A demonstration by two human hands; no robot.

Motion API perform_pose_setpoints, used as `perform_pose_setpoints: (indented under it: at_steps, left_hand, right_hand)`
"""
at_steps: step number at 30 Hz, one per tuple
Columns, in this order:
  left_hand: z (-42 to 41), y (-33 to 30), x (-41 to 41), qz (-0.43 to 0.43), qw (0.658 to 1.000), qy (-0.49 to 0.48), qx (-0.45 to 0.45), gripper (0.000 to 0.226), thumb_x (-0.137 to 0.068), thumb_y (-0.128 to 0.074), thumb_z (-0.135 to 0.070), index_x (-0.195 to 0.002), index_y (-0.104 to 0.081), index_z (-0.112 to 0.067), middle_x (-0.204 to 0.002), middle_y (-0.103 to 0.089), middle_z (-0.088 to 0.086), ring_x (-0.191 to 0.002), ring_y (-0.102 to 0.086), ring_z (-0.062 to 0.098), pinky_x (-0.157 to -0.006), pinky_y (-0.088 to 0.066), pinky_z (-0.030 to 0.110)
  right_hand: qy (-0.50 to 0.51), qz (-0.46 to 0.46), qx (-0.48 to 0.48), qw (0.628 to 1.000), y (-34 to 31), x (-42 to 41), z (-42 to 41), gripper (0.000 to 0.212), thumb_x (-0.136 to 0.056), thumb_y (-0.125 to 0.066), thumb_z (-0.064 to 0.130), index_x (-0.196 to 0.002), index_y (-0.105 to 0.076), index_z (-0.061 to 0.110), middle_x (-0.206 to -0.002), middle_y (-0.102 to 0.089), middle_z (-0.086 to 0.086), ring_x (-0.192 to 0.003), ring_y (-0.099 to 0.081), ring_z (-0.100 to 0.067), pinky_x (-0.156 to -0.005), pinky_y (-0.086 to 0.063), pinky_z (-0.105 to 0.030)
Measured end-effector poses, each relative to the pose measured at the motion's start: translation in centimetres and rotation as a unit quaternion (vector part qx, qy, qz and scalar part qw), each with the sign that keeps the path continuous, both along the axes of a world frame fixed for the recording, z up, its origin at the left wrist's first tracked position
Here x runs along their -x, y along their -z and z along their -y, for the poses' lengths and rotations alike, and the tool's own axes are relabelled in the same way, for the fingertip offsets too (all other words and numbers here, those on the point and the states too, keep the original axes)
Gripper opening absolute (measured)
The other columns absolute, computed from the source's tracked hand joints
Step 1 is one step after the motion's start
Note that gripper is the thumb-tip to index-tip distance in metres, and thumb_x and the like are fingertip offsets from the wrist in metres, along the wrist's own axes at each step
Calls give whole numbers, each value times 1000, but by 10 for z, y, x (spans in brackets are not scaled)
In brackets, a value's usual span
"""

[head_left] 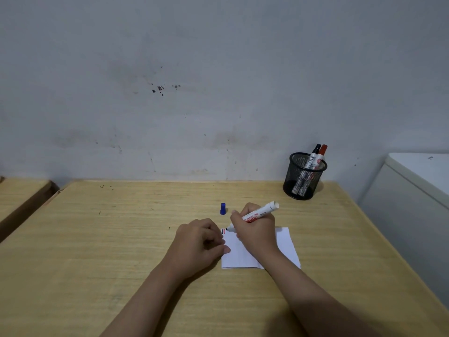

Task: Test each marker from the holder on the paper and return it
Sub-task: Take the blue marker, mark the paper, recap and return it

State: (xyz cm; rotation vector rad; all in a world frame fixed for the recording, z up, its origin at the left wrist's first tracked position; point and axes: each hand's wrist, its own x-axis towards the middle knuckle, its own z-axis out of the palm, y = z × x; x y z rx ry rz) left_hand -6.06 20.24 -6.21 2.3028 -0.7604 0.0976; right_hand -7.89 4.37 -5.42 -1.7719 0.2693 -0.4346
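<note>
My right hand [255, 229] grips an uncapped white marker [257, 214] with red print, its dark tip touching the top left corner of a small white paper [286, 244]. Short red and black strokes [223, 231] show at that corner. My left hand [201, 244] rests curled on the table against the paper's left edge, fingers closed. A blue cap [222, 208] stands upright on the table just beyond the hands. A black mesh holder [303, 177] at the back right holds two markers, one black-capped [314, 154] and one red-capped [322, 154].
The wooden table [121, 227] runs up to a stained grey wall [194, 93]. A white cabinet [418, 186] stands close on the right. Another wooden surface [19, 193] lies to the left across a gap.
</note>
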Motion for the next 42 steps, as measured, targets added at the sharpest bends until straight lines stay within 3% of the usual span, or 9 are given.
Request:
perform_pose_setpoints:
  at_steps: [8,21,24,27,33,35,38,40,42]
  left_hand:
    - [-1,7,-2,6,1000,3,-10,36,-66,-60,-59,-77,-75,-28,-77,-58,-28,-81,-59,-1,-76,-51,43]
    - [0,7,-6,18,1000,8,-4,31,-67,-64,-54,-74,-74,-27,-78,-62,-24,-80,-60,0,-77,-51,44]
    - [0,7,-5,13,1000,8,-2,30,-67,-63,-54,-73,-74,-26,-79,-64,-22,-79,-60,0,-77,-51,43]
    - [0,7,-6,8,1000,8,-3,25,-70,-64,-49,-69,-70,-25,-78,-67,-16,-76,-61,2,-76,-51,40]
    - [19,-9,-18,-41,997,-47,56,17,-81,-61,-30,-69,-58,-19,-70,-67,-4,-64,-61,10,-62,-53,36]
    - [28,-12,-28,-22,994,-79,76,5,-83,-61,-24,-82,-58,-20,-81,-63,-5,-70,-60,13,-64,-54,37]
    - [38,-14,-44,-29,996,-79,24,27,-84,-62,-21,-110,-58,-24,-98,-53,-6,-83,-59,16,-74,-53,33]
    - [44,-15,-52,-26,996,-77,-27,20,-85,-62,-23,-106,-63,-20,-95,-55,-2,-85,-59,18,-75,-52,32]
    - [47,-18,-53,-43,995,-90,-13,10,-84,-64,-21,-93,-67,-18,-89,-62,1,-82,-60,19,-72,-51,30]
  right_hand:
    - [-5,-16,25,1000,8,-3,-2,35,-81,-67,15,-53,-46,16,-55,-55,-4,-53,-66,-7,-53,-54,-30]
    - [-21,-42,27,999,5,-5,1,33,-75,-65,8,-52,-42,14,-53,-46,-2,-41,-44,-3,-41,-37,-11]
    - [16,-17,-18,1000,5,-4,1,31,-78,-67,11,-55,-45,12,-54,-54,-11,-41,-53,-3,-41,-42,-20]
    - [58,29,-77,995,3,-2,4,29,-81,-70,18,-62,-51,7,-65,-62,-27,-50,-59,-17,-39,-43,-25]
    - [30,106,-152,982,-24,6,16,12,-80,-73,16,-78,-64,8,-67,-65,-6,-52,-58,-14,-49,-53,-26]
    - [9,115,-166,979,-31,11,22,7,-81,-71,14,-83,-68,8,-70,-66,-6,-55,-60,-13,-55,-56,-31]
    - [-19,106,-155,982,-36,23,29,4,-82,-69,12,-85,-71,12,-68,-69,-2,-58,-63,-15,-62,-56,-41]
    - [-24,104,-148,983,-40,33,34,3,-82,-68,12,-85,-70,13,-67,-70,-4,-59,-63,-16,-65,-54,-51]
    - [-26,115,-151,981,-45,45,41,2,-82,-68,8,-83,-67,10,-67,-70,-6,-59,-63,-18,-65,-52,-51]
